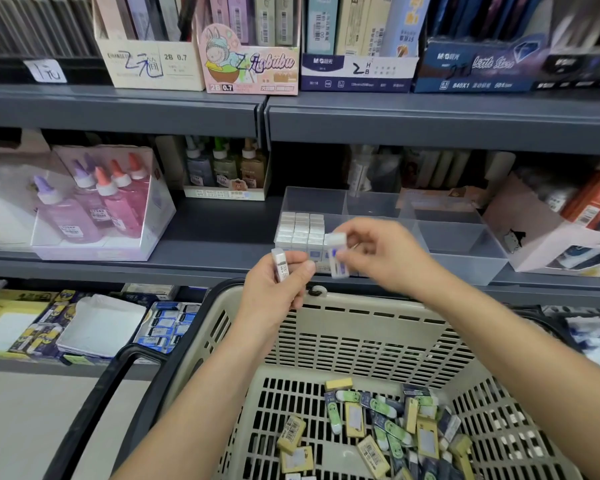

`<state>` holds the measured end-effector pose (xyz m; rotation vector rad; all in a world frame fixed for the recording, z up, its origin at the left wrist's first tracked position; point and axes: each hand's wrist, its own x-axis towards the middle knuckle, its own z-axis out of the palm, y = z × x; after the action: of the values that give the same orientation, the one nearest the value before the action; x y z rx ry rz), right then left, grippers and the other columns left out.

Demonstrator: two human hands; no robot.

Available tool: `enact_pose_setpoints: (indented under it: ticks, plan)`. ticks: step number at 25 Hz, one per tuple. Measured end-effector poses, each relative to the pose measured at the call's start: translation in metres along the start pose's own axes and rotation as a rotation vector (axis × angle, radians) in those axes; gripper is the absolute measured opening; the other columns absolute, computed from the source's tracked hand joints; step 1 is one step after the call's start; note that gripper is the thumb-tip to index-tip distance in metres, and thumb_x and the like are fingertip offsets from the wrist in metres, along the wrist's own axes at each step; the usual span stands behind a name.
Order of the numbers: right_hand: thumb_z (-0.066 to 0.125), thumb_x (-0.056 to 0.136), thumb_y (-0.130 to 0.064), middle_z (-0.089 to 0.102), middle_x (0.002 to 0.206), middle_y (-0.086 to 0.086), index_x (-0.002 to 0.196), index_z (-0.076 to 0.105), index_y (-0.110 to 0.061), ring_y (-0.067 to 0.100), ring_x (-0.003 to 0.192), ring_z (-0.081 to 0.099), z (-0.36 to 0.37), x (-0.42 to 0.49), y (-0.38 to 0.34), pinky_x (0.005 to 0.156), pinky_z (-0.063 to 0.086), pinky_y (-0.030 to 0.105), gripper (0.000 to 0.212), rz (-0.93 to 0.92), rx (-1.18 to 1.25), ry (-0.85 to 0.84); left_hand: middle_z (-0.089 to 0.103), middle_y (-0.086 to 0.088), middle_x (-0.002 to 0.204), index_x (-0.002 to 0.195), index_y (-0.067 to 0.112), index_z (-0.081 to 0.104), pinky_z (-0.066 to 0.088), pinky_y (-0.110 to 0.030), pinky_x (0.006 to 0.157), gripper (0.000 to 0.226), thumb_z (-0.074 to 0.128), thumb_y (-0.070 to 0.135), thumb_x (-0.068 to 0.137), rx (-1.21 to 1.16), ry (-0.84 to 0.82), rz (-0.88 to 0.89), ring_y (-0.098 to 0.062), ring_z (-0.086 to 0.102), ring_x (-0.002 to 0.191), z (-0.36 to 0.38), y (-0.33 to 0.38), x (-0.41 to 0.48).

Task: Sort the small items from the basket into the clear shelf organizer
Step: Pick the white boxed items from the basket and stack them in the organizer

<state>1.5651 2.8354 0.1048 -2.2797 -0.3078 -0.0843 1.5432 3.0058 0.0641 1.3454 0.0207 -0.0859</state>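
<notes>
Left hand (274, 292): at frame centre, thumb and fingers pinched a small wrapped eraser (280, 269) by its long sides.
Right hand (381, 258): just to the right, fingertips pinched a second eraser (337, 259), white with a blue band.
Clear organizer (465, 268): middle right, on the shelf; its left compartment held upright rows (302, 230).
Basket (361, 327): lower centre, with loose erasers (378, 427) on its floor.
Handling: probably light, stiff and slick in their wrappers; a pinch across the narrow faces looked best for slotting them in upright.
</notes>
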Motion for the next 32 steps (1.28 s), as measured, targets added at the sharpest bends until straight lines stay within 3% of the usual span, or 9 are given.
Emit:
enact_pose_setpoints:
  ticks: [3, 7, 12, 14, 16, 20, 25, 32]
  plan:
    - [0.064, 0.083, -0.012, 0.068, 0.080, -0.003, 0.081, 0.057, -0.029, 0.023, 0.080, 0.068, -0.022, 0.027, 0.012, 0.079, 0.054, 0.034, 0.018, 0.090, 0.061, 0.216, 0.060, -0.003, 0.073, 0.087, 0.012, 0.060, 0.038, -0.018, 0.044, 0.007, 0.062, 0.006, 0.086, 0.035, 0.009, -0.024, -0.004, 0.044, 0.046, 0.000, -0.001, 0.000]
    - [0.062, 0.085, -0.022, 0.067, 0.081, -0.005, 0.090, 0.056, -0.029, 0.010, 0.074, 0.059, -0.019, 0.051, 0.025, 0.062, 0.040, 0.014, 0.011, 0.105, -0.122, 0.220, 0.060, -0.003, 0.072, 0.083, 0.013, 0.061, 0.038, -0.020, 0.047, 0.011, 0.059, 0.002, 0.087, 0.051, 0.004, -0.052, -0.007, 0.044, 0.050, 0.000, -0.001, 0.000]
    - [0.057, 0.089, -0.029, 0.068, 0.100, -0.005, 0.106, 0.066, -0.023, 0.014, 0.095, 0.062, -0.001, 0.058, 0.028, 0.083, 0.043, 0.025, 0.020, 0.140, -0.216, 0.033, 0.061, -0.002, 0.071, 0.083, 0.013, 0.061, 0.038, -0.019, 0.046, 0.012, 0.057, 0.002, 0.088, 0.071, 0.010, -0.068, -0.006, 0.045, 0.049, 0.000, -0.001, 0.000]
    - [0.056, 0.089, -0.033, 0.068, 0.109, -0.005, 0.104, 0.067, -0.026, 0.017, 0.107, 0.058, 0.003, 0.057, 0.030, 0.101, 0.038, 0.040, 0.020, 0.120, -0.296, -0.028, 0.062, -0.001, 0.071, 0.083, 0.013, 0.060, 0.038, -0.019, 0.046, 0.012, 0.057, 0.003, 0.088, 0.066, 0.014, -0.071, -0.005, 0.046, 0.049, 0.000, -0.002, 0.001]
    - [0.057, 0.089, -0.036, 0.063, 0.117, -0.006, 0.103, 0.068, -0.028, 0.023, 0.120, 0.049, 0.005, 0.058, 0.032, 0.107, 0.029, 0.050, 0.019, 0.114, -0.379, -0.051, 0.063, 0.000, 0.071, 0.084, 0.013, 0.060, 0.038, -0.020, 0.047, 0.011, 0.057, 0.003, 0.088, 0.064, 0.012, -0.075, -0.005, 0.046, 0.050, 0.000, -0.002, 0.002]
    - [0.060, 0.087, -0.038, 0.057, 0.125, -0.004, 0.101, 0.069, -0.026, 0.026, 0.125, 0.042, 0.000, 0.064, 0.036, 0.108, 0.030, 0.048, 0.022, 0.153, -0.328, -0.050, 0.064, 0.001, 0.069, 0.086, 0.013, 0.061, 0.038, -0.021, 0.048, 0.009, 0.057, 0.005, 0.089, 0.059, 0.002, -0.081, -0.006, 0.047, 0.051, -0.001, -0.003, 0.002]
    - [0.057, 0.088, -0.037, 0.058, 0.120, 0.002, 0.102, 0.071, -0.021, 0.026, 0.120, 0.046, 0.003, 0.069, 0.039, 0.104, 0.034, 0.047, 0.026, 0.131, -0.341, -0.040, 0.064, 0.003, 0.067, 0.087, 0.012, 0.061, 0.038, -0.020, 0.047, 0.007, 0.057, 0.006, 0.090, 0.050, -0.001, -0.085, -0.006, 0.046, 0.049, -0.002, -0.003, 0.002]
    - [0.061, 0.085, -0.041, 0.062, 0.115, -0.005, 0.099, 0.072, -0.021, 0.017, 0.112, 0.053, -0.003, 0.066, 0.038, 0.101, 0.039, 0.045, 0.027, 0.074, -0.356, -0.096, 0.065, 0.004, 0.066, 0.087, 0.013, 0.061, 0.038, -0.020, 0.046, 0.005, 0.059, 0.009, 0.089, 0.043, 0.005, -0.098, -0.006, 0.046, 0.050, -0.001, -0.004, 0.003]
